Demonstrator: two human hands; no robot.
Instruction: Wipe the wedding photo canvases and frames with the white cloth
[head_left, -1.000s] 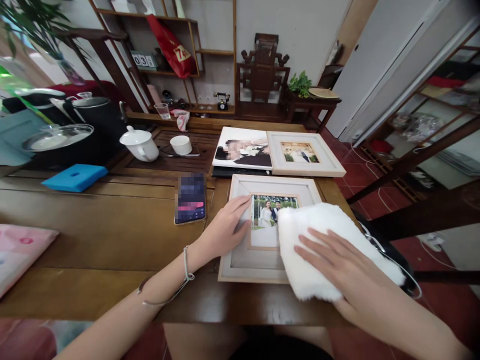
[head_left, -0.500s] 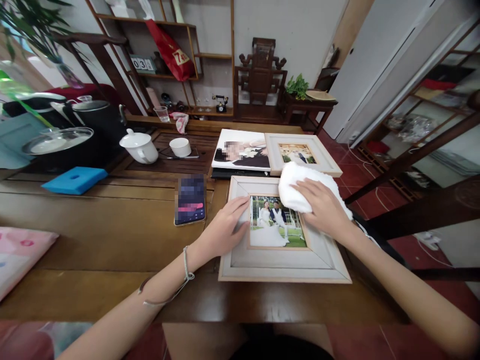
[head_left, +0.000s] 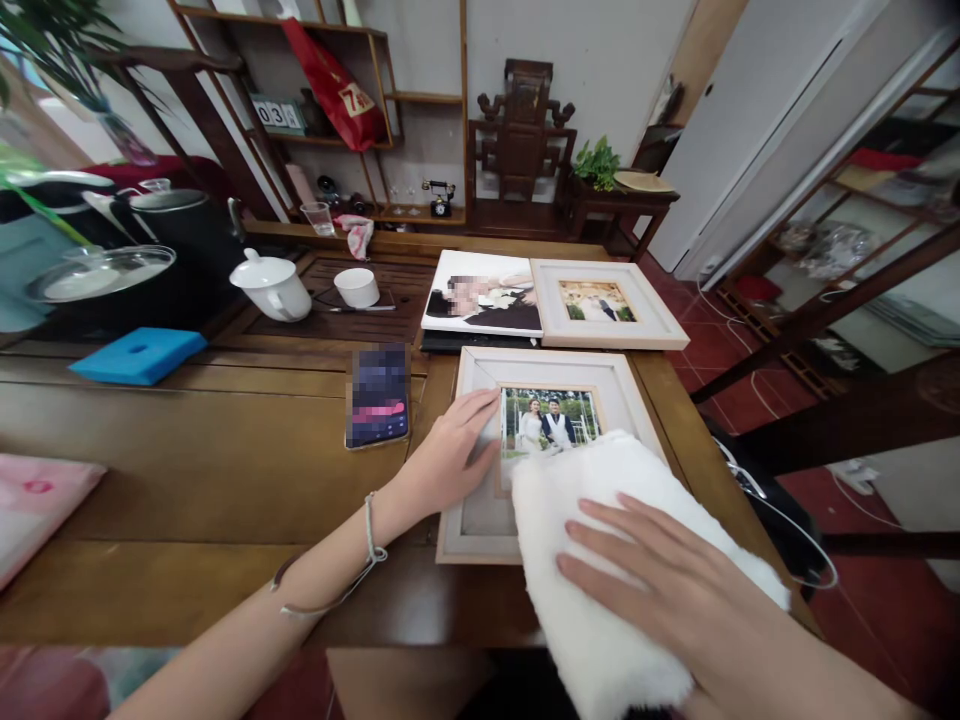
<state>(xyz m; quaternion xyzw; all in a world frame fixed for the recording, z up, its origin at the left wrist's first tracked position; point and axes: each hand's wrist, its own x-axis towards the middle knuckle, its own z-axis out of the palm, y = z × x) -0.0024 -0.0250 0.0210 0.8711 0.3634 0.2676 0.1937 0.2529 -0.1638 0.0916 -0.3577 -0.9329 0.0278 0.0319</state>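
A pale picture frame (head_left: 480, 520) lies flat on the wooden table, with a photo (head_left: 551, 415) of a couple in wedding clothes inside it. My left hand (head_left: 450, 455) rests on the frame's left border, fingers laid flat and thumb apart. Over the frame's lower right part is a fluffy white cloth (head_left: 559, 540), held under my right hand (head_left: 652, 560) with the fingers stretched across it. The cloth hides the photo's lower part and that corner of the frame; its near end hangs past the table's front edge.
Behind the frame lie a white photo panel (head_left: 487, 300) and a second frame (head_left: 660, 315). To the left are a phone (head_left: 377, 395), a white lidded cup (head_left: 270, 285), a small white bowl (head_left: 357, 287), a blue block (head_left: 139, 355) and a glass-lidded pan (head_left: 105, 275).
My right hand has drawn the white cloth from the frame's upper right corner toward me, to the lower right. My left hand stays on the left border.
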